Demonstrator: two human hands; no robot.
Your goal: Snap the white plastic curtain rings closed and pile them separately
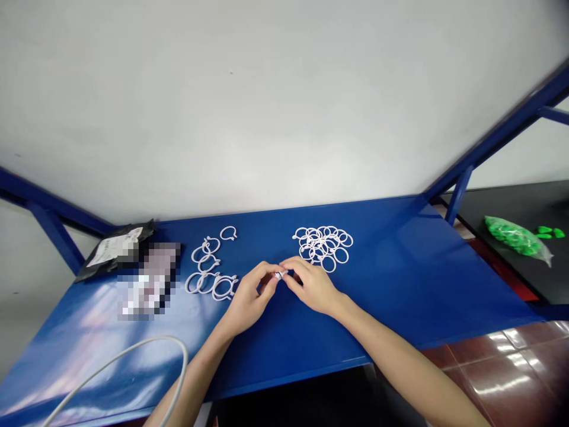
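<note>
Near the middle of the blue table, my left hand (251, 296) and my right hand (315, 286) meet at the fingertips. Pinched between both sets of fingers is a small white plastic piece (280, 274); the fingers cover much of it, and I cannot tell whether it belongs to a ring. Several white curtain rings (208, 263) with small end tabs lie spread out to the left of my left hand. Beyond my right hand, a heap of overlapping white rings (328, 264) lies on the table.
A black package with a white label (113, 248) rests at the table's (400, 267) back left, beside a blurred-out item (151, 284). A white cable (133, 345) loops across the front left. Blue frame bars flank the table. Rightward, a bag of green pieces (515, 236) lies on a black surface.
</note>
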